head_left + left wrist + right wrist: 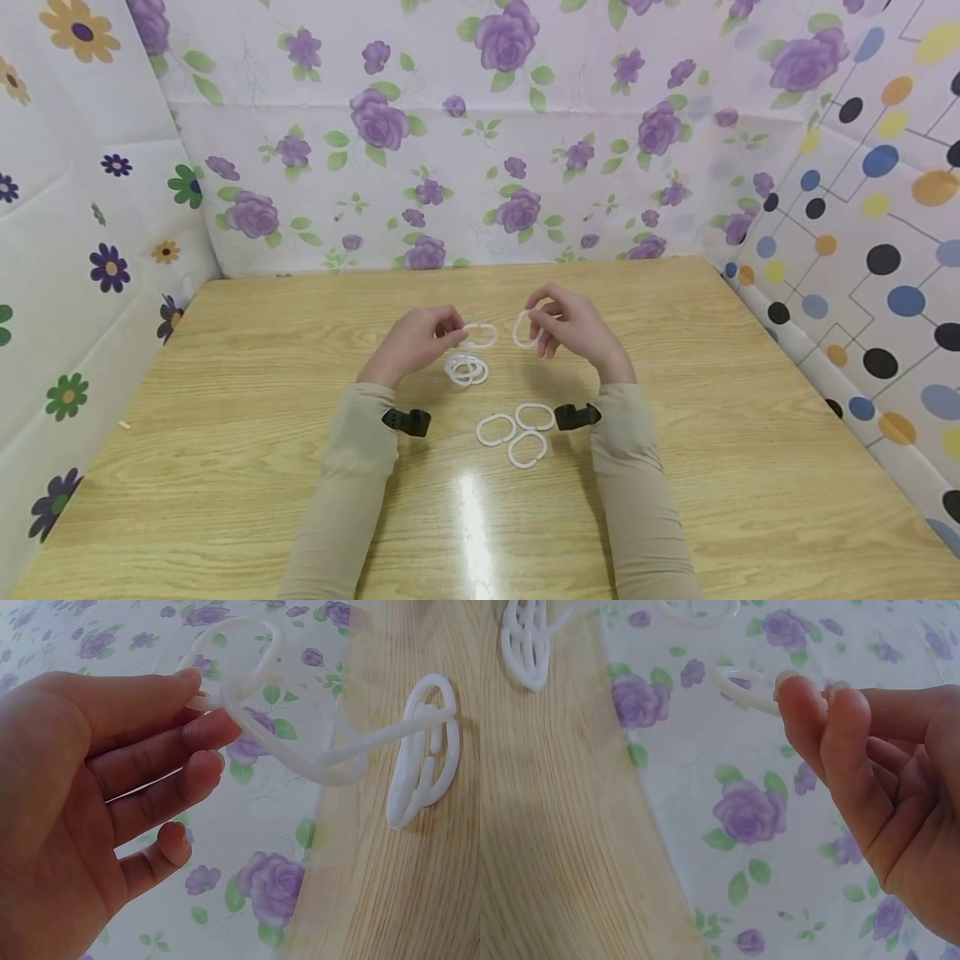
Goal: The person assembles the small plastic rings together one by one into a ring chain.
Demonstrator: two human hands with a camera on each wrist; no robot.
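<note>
My left hand [420, 337] pinches a white oval plastic link [196, 700] between thumb and index finger, its other fingers spread below. Hooked through that link is another one [281, 754], and the chain runs down to a small heap of white links [401, 780] on the table. A short way to the right, my right hand [573, 327] holds up a single white link [757, 703] by its fingertips. A gap separates this link from the left hand's chain in the head view.
Three loose white links [481, 431] with small openings lie on the wooden table [247, 467], between the forearms. A tiny white piece [124, 425] is at the table's left side. Flowered sheeting [450, 225] stands along the back edge, and dotted sheeting [847, 292] along the right.
</note>
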